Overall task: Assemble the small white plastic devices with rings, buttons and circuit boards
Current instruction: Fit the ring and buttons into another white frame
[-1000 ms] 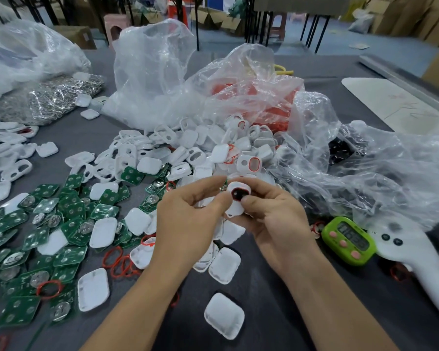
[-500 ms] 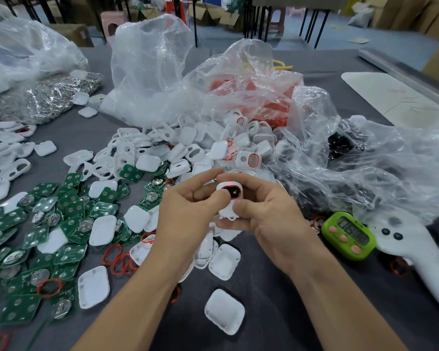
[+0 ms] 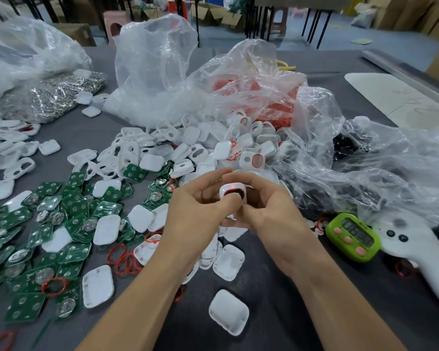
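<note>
Both hands hold one small white device above the table, in front of the heap of parts.

The left hand (image 3: 195,211) and right hand (image 3: 271,211) meet, fingers curled round the white device (image 3: 232,191); the left thumb lies across its dark, red-rimmed button, and a small red light glows near its top edge. Below them, on the grey table (image 3: 276,312), lie loose white shells (image 3: 227,311), with a heap of white casings (image 3: 200,148) behind the hands. Green circuit boards (image 3: 74,224) and red rings (image 3: 122,259) spread to the left. A green timer (image 3: 352,236) sits to the right, just beside a white handheld tool (image 3: 421,259), under crumpled clear plastic bags (image 3: 390,173).
</note>
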Available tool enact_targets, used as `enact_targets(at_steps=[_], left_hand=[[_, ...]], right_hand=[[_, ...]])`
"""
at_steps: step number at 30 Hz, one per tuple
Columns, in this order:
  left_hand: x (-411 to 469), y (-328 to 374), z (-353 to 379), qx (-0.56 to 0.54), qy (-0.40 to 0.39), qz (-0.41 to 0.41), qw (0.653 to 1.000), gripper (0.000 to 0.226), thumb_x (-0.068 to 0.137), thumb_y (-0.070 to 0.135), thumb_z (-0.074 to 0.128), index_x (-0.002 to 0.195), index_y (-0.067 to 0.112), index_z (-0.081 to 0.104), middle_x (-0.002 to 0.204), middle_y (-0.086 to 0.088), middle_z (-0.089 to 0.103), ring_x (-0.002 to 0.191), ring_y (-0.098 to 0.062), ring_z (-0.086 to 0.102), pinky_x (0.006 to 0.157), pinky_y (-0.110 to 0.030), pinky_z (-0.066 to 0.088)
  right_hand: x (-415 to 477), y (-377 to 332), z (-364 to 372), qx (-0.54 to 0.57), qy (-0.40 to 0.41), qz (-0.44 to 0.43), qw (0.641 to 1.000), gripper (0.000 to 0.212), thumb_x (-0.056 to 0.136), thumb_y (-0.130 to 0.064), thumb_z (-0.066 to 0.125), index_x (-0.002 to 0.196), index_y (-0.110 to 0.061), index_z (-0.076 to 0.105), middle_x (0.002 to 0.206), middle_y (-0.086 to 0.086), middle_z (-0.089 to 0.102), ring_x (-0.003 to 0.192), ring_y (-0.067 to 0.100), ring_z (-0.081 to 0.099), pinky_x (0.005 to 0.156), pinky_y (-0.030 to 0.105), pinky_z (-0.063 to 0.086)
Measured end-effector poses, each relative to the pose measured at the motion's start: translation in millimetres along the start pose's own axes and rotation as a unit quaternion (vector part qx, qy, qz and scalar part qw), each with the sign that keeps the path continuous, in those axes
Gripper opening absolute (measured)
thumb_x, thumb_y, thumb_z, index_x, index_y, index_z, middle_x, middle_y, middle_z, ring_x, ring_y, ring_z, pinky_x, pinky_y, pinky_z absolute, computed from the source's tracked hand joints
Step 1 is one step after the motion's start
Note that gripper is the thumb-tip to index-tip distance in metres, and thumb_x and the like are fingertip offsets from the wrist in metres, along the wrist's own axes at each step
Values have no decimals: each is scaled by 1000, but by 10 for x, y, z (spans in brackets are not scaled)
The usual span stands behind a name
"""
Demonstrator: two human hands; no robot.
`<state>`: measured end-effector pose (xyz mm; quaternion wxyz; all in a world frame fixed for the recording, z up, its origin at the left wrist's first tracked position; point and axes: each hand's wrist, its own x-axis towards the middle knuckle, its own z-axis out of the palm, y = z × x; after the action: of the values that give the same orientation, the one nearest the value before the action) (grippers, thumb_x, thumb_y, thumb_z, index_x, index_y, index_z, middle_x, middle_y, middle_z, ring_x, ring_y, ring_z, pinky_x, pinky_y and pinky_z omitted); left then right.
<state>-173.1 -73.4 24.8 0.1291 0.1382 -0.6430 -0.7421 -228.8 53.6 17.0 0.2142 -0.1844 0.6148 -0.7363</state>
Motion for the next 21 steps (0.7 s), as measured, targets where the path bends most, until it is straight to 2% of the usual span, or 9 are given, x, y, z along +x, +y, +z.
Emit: enact_targets(at_steps=[4, 9, 13, 15, 18, 21], left_hand=[[10, -37, 38, 7, 16, 0, 1000, 40, 71, 13, 70, 109, 24, 79, 87, -7, 80, 78, -16, 75, 59, -23, 57], [-20, -14, 58, 16, 13, 33, 999, 32, 73, 8, 65, 94, 25, 83, 82, -8, 79, 72, -14, 72, 59, -21, 54], [-26, -13, 38, -16, 17, 38, 999, 34, 81, -9, 64, 94, 16, 84, 82, -14, 78, 70, -17, 72, 51, -22, 53], [-27, -23, 27, -20, 15, 44, 999, 34, 82, -10, 64, 95, 15, 83, 84, -15, 79, 71, -19, 73, 51, -23, 53], [-13, -8, 5, -15, -15, 38, 999, 32, 81, 0, 69, 100, 22, 83, 90, -11, 80, 80, -19, 76, 61, -26, 59], [22, 14, -46, -34, -71, -11, 997, 36, 83, 2, 69, 108, 26, 81, 104, -10, 80, 101, -26, 76, 85, -39, 63]], right_hand=[[-15, 16, 49, -41, -3, -31, 999, 45, 90, 19, 54, 101, -18, 77, 97, 7, 78, 92, 19, 75, 75, 33, 63], [-28, 8, 69, -63, 5, -70, 996, 49, 86, 21, 55, 96, -21, 78, 96, 2, 78, 91, 18, 75, 72, 32, 63], [-37, 8, 83, -57, -3, -70, 996, 49, 85, 14, 56, 96, -27, 78, 96, 2, 78, 92, 18, 75, 72, 35, 64], [-36, 8, 83, -56, -6, -64, 996, 51, 86, 16, 55, 95, -29, 78, 96, 1, 78, 92, 17, 75, 72, 35, 64], [-25, 5, 63, -60, 5, -50, 997, 53, 87, 19, 52, 94, -27, 78, 96, 0, 78, 91, 16, 75, 73, 33, 63], [-16, -20, 9, -37, 16, -30, 999, 42, 89, 18, 55, 100, -16, 78, 95, 6, 78, 91, 20, 76, 74, 32, 63]])
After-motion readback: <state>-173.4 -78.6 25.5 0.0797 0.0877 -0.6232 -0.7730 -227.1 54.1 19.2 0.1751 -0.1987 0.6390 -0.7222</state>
